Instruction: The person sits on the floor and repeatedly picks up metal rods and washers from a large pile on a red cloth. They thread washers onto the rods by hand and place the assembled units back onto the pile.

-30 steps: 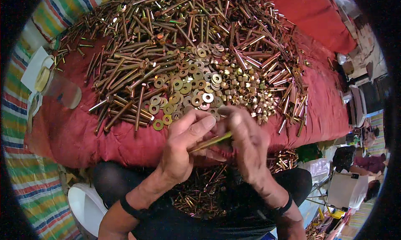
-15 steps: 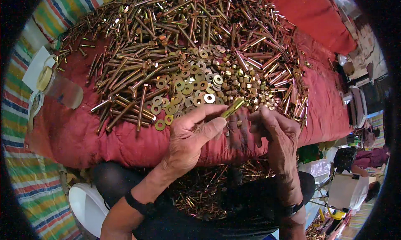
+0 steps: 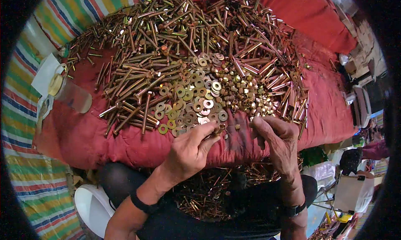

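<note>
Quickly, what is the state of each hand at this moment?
Left hand: closed, pinching a small brass piece at the fingertips.
Right hand: fingers curled over the red cloth; whether it holds anything cannot be told.

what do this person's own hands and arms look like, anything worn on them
Both forearms are bare, with no sleeves and no gloves. The left hand has a dark band around its wrist. The right hand has a dark strap with a small flat face, like a watch, on its wrist. No rings are visible.

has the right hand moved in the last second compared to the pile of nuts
Yes. The right hand has left the left hand and swung right, reaching up toward the pile of nuts on the red cloth.
</note>
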A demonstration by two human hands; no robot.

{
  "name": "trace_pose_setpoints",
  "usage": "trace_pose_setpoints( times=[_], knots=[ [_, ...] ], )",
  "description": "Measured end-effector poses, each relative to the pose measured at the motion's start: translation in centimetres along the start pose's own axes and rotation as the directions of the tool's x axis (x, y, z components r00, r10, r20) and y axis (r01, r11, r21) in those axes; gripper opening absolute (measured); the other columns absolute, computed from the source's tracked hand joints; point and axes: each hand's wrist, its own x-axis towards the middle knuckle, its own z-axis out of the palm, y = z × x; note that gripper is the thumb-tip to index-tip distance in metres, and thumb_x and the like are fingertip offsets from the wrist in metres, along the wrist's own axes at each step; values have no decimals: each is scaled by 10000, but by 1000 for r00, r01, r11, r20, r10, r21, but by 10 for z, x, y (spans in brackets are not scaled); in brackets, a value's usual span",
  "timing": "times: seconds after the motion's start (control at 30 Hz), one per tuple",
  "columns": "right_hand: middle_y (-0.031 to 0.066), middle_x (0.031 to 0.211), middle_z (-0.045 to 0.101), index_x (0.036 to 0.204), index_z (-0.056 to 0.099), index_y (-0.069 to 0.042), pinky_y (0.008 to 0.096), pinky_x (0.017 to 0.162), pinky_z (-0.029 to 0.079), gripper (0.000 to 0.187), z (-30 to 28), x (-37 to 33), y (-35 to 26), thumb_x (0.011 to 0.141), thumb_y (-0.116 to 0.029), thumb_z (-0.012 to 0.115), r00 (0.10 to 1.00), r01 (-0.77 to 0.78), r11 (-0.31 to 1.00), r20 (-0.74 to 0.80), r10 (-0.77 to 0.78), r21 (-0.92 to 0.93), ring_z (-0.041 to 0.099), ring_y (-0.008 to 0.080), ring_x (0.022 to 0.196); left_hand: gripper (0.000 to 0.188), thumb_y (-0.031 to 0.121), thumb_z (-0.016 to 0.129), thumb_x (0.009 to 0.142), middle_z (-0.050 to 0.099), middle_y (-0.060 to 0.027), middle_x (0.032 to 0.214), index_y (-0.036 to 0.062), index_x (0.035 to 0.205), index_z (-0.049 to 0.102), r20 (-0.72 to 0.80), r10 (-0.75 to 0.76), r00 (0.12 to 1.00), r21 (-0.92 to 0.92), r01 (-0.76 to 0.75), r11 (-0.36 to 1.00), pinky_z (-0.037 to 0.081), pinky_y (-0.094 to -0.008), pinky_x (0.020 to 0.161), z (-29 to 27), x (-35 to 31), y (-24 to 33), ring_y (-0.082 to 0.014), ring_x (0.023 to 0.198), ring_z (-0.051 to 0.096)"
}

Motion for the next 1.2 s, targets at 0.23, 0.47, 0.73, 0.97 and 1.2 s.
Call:
trace_pose_setpoints(
  times=[0.23,0.47,0.73,0.97,1.2],
  knots=[
    [12,796,707,999,775,40,241,642,475,248,-3,5,3,1009,-201,720,998,32,998,-49,-35,-59,595,64,702,364,-39,755,909,772,-173,1068,-60,1244,614,10,109,994,72,-109,991,629,-388,831,4,-3,-1,-299,960,783],
    [24,849,741,1032,781,22,248,731,528,193,3,-12,-15,927,-139,792,995,101,995,23,-100,-25,658,80,789,330,-57,759,884,766,-194,1073,-54,1195,650,-2,49,999,-4,-49,999,632,-402,846,0,-1,0,-335,988,775],
    [174,1000,734,1184,711,6,373,819,577,354,44,-14,28,857,-57,830,904,415,898,176,-389,-145,735,295,888,294,-60,774,802,726,-184,1002,-40,1078,673,14,160,987,-17,-160,987,618,-442,905,1,-2,2,-364,994,752],
    [158,1015,721,1202,664,-37,496,1029,498,428,61,-3,37,804,-27,823,789,615,752,202,-581,-238,726,368,978,323,-67,732,746,769,-148,1006,24,1056,733,91,-80,993,92,72,993,582,-449,1007,-19,6,7,-357,1083,753],
    [151,1056,705,1209,628,-43,636,1189,298,439,71,-4,40,799,-19,782,759,644,660,209,-617,-387,702,397,1033,435,-60,668,695,774,-152,1058,40,1109,755,110,6,994,134,-21,991,437,-511,1179,-21,9,5,-422,1302,628]
  ],
)
